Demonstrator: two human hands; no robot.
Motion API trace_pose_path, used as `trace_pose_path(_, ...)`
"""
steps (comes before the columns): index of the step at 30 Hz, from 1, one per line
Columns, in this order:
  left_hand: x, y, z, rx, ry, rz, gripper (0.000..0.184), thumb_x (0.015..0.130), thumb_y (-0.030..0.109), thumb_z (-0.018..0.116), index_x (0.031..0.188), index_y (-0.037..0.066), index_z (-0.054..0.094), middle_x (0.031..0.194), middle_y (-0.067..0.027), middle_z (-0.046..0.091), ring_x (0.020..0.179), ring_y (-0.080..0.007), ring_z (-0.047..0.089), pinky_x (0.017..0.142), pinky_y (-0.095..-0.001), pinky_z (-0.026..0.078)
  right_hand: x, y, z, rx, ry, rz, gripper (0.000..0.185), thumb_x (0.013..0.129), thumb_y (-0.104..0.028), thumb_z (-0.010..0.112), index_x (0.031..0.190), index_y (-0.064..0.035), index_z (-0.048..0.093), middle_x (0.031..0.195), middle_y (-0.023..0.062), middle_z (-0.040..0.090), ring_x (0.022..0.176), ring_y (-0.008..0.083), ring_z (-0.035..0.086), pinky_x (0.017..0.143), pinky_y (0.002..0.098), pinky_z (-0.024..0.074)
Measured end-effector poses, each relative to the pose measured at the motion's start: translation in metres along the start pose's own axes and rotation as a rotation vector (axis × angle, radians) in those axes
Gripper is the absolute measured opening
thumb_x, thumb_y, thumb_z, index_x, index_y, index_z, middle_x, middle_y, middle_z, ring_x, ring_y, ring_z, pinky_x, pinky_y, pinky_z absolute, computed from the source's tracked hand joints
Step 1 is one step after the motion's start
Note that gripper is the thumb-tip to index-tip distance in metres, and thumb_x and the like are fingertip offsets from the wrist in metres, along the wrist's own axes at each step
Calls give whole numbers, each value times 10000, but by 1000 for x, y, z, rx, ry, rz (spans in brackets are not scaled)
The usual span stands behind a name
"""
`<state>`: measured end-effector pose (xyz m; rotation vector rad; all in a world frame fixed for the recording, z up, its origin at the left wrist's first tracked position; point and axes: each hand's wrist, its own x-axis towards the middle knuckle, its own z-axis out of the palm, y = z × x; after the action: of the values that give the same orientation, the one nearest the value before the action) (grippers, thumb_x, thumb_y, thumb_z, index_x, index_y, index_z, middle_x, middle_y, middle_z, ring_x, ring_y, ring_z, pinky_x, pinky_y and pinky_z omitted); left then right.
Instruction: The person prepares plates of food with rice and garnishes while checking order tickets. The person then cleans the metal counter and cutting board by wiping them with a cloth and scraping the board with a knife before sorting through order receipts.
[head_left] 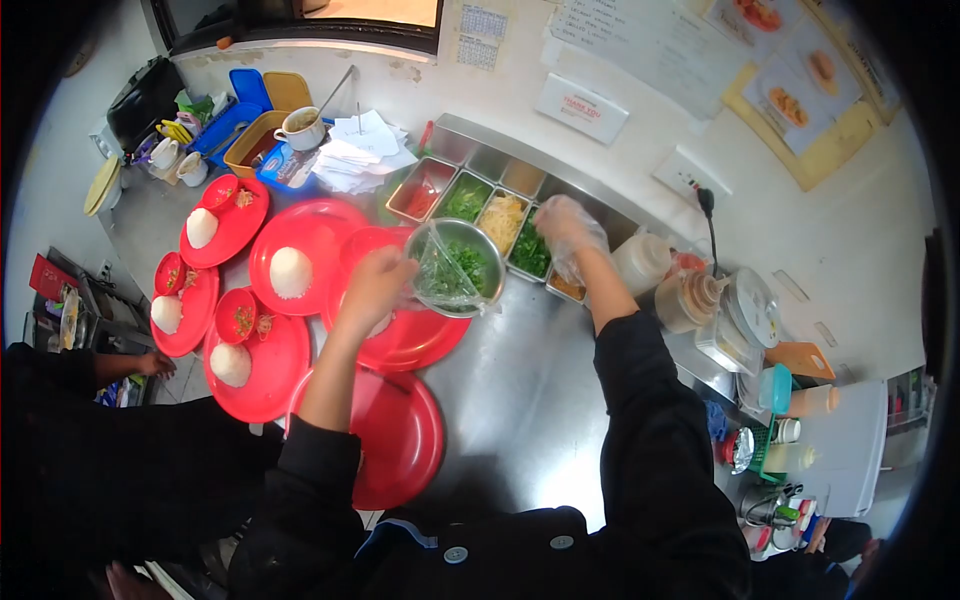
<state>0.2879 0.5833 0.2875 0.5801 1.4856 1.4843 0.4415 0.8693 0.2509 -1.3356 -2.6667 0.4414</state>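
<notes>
My left hand (378, 290) is closed on the rim of a round metal bowl (490, 295), where clear plastic lies over part of the chopped greens (462, 262) inside. Red plates (415, 340) lie under and beside the bowl. My right hand (572, 228), in a clear plastic glove, is over the metal container of chopped green herbs (531, 252), its fingers bent down at the herbs. What its fingertips hold, if anything, is too small to tell. Left of that container is one of shredded pale yellow food (501, 218).
Red plates with rice mounds (291, 272) and small red bowls (237, 314) fill the left side. Squeeze bottles (641, 258) stand right of my right hand. Papers (365, 150) and a mug (301, 130) are at the back. Another person's hand (154, 364) shows at far left.
</notes>
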Motion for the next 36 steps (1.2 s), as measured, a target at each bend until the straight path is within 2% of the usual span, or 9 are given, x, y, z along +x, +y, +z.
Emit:
trace_pose_path(4,6,-8,-2,-10,-36,5,126,840,136,526,831,13,501,759,-67,502,633,-173,558,543,-336,549,-27,-13,-24,185,9,-52,167,702,-47,583,853,-52,653,901,145,624,874,298,596,793,340,464)
trace_pose_path(8,8,-5,2,35,-100,-11,106,844,128,520,827,24,508,779,-66,540,635,-157,572,534,-316,542,-75,-71,-61,375,-199,-569,317,654,-65,669,970,-47,646,970,131,631,768,201,617,729,296,491)
trace_pose_path(10,10,-6,8,50,-125,-6,103,845,126,518,824,26,509,781,-67,549,635,-154,576,533,-311,541,-107,-89,-62,46,-60,-869,488,631,-101,693,1096,-25,565,991,162,600,812,285,594,777,325,478)
trace_pose_path(11,10,-8,13,51,-122,37,107,844,127,518,822,23,505,772,-67,543,639,-158,578,531,-313,543,-111,-94,-55,39,-198,-805,589,622,-52,653,1187,-52,485,959,185,555,978,334,523,851,384,421)
trace_pose_path(19,20,-26,23,39,-46,9,103,847,123,518,781,49,493,735,-27,504,636,-158,561,543,-346,559,-109,-75,-8,234,-125,-438,254,639,33,582,877,-25,647,893,203,590,888,347,569,836,362,438)
trace_pose_path(27,26,-37,26,35,-25,-43,167,827,113,524,820,-48,481,780,-141,505,653,-248,594,528,-375,580,-70,-32,-24,466,45,-110,304,592,-78,710,891,-53,661,826,141,623,733,274,605,691,322,487)
trace_pose_path(29,19,-33,25,32,-29,-58,162,825,109,522,821,-48,483,785,-138,503,661,-245,594,529,-375,580,-57,-21,-13,178,100,-172,304,605,-90,720,900,-48,660,848,137,634,689,261,613,667,321,498)
trace_pose_path(34,16,-33,14,30,-30,-60,155,823,110,512,862,-40,499,793,-115,503,687,-233,593,546,-365,579,-54,-12,-2,156,85,-189,298,610,-104,726,893,-38,661,811,143,640,747,256,621,704,324,493)
trace_pose_path(36,13,-30,9,27,-23,-63,115,833,117,530,762,43,478,734,-39,482,639,-190,582,573,-382,574,-57,-20,-22,167,-56,-74,213,665,-93,653,877,-69,649,1019,167,585,970,288,564,845,352,452)
